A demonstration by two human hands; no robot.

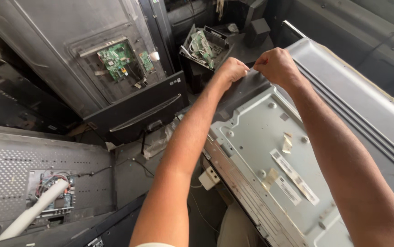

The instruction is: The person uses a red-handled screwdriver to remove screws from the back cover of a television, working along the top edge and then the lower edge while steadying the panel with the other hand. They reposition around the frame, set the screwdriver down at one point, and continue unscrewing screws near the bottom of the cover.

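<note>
A large grey metal back panel of a flat screen lies tilted in front of me, with white stickers and bits of tape on it. A dark film or sheet covers its far corner. My left hand and my right hand are both at that far corner, fingers pinched close together on the edge of the dark sheet. Both arms reach forward over the panel.
A dismantled screen back with green circuit boards leans at the far left. A black box holding another circuit board sits behind my hands. At lower left lies a perforated grey panel with wires and a white tube.
</note>
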